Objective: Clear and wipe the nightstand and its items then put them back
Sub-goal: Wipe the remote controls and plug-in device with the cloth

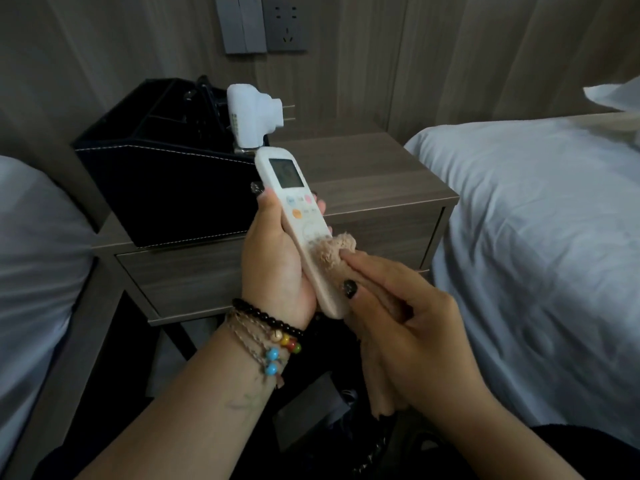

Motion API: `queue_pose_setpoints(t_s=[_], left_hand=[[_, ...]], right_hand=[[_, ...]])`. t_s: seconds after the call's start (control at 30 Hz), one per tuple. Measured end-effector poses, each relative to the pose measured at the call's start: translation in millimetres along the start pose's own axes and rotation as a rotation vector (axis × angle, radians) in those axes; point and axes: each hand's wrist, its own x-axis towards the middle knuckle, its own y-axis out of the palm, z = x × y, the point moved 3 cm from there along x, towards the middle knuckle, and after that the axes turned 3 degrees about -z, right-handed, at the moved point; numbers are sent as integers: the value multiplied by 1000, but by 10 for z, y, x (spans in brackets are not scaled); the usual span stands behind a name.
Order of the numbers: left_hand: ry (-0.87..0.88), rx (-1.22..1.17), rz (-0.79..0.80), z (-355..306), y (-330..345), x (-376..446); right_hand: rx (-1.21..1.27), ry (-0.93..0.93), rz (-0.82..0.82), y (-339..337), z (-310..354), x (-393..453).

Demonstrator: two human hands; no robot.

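Mid-task, wiping stage: left hand (pixel 277 258) has its grip curled round the white remote (pixel 300 216), held up in front of the nightstand (pixel 381 181); right hand (pixel 408 327) pinches a beige cloth (pixel 334 249) bunched against the remote's lower face. Judging by this, the remote is part-wiped. Black organiser box (pixel 166 188) with a white plug adapter (pixel 249 116) poking out sits on the worktop, not cleared yet; worktop wipe and putting back look undone. Hard to tell: box contents dark, remote's screen unreadable, cloth's tail hidden behind right hand, floor below murky, beds cut off either side
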Motion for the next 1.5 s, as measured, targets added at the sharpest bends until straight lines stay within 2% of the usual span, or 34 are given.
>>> queue_pose_setpoints(t_s=[0.13,0.27,0.33,0.47,0.57,0.67,0.77,0.83,0.93,1.07,1.13,1.23,1.33,1.5], left_hand=[[202,95,-18,-31,33,-27],[346,228,-4,70,151,-85],[268,198,-10,124,151,-42],[-22,-5,-51,54,60,99],[-150,-69,10,18,38,60],[-179,-86,92,10,2,5],[-76,129,185,-2,-26,-72],[11,402,262,37,-57,-131],[132,817,422,182,-131,-240],[540,1195,589,331,-268,-304],[635,1230,622,303,-333,-292],[610,1190,659,255,-414,-299],[582,1167,673,243,-449,-325],[683,1208,674,180,-462,-302]], right_hand=[[278,299,84,-38,-88,-78],[279,300,24,-73,-96,-10],[83,137,-1,-81,-38,18],[-236,-222,73,12,65,-12],[-259,-248,60,4,86,-5],[-166,-138,31,-102,30,35],[-242,-105,-25,-263,-11,78],[-316,-141,-68,-364,5,101],[-289,-210,-98,-431,60,124],[-282,-241,-50,-363,74,155],[-257,-146,3,-345,51,193],[-272,-68,69,-358,13,247],[-289,-98,76,-365,52,245],[-229,-146,119,-314,119,212]])
